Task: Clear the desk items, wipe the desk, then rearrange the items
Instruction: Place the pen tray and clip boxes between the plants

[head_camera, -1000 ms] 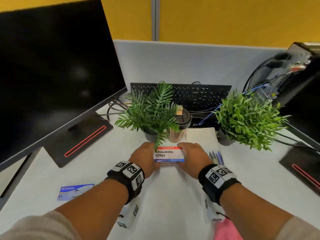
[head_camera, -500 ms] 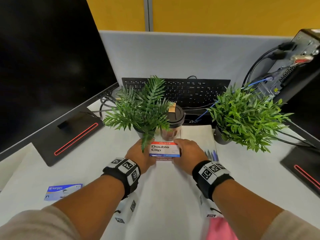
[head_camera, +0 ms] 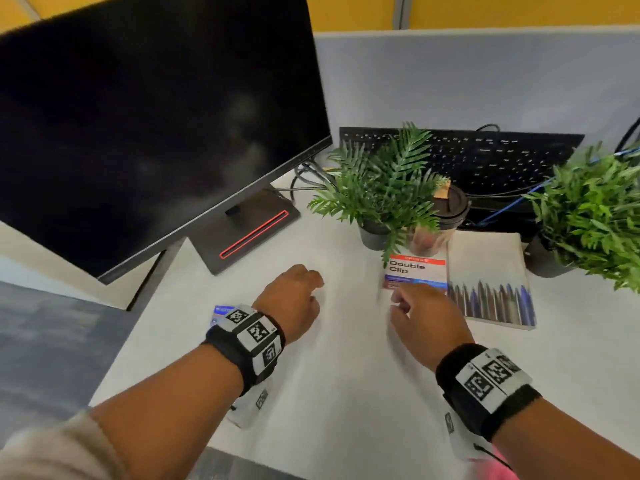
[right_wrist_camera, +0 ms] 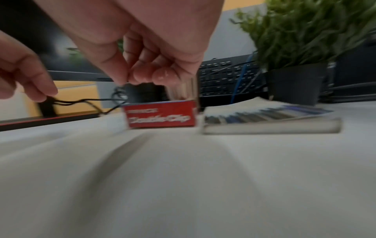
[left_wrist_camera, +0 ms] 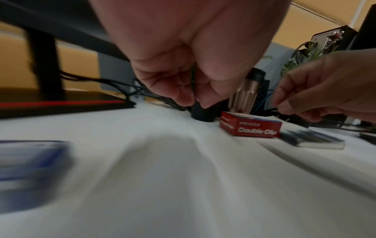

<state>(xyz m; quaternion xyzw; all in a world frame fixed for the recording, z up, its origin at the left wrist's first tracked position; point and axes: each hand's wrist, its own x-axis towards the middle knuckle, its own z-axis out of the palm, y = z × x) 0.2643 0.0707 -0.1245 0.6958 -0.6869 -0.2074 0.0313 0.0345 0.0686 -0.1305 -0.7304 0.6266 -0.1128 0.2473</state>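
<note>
The red and blue Double Clip box (head_camera: 415, 271) (left_wrist_camera: 252, 127) (right_wrist_camera: 160, 116) lies flat on the white desk (head_camera: 346, 393), just in front of the fern pot (head_camera: 374, 233) and the lidded cup (head_camera: 440, 220). My left hand (head_camera: 304, 289) (left_wrist_camera: 193, 99) hovers to the box's left with loosely curled fingers that hold nothing. My right hand (head_camera: 401, 303) (right_wrist_camera: 140, 78) hangs just in front of the box, fingers loosely curled and off it. A notebook (head_camera: 488, 282) (right_wrist_camera: 268, 119) printed with pens lies right of the box.
A large monitor (head_camera: 156, 126) on a red-striped base fills the left. A black keyboard (head_camera: 485, 157) and cables sit at the back. A second potted plant (head_camera: 595, 209) stands at the right. A blue card (head_camera: 221, 311) (left_wrist_camera: 30, 164) lies by my left wrist.
Both hands have let go of the Double Clip box and drawn back, the left one moving leftward. The box stays by the fern and cup. The head view has swung left.
</note>
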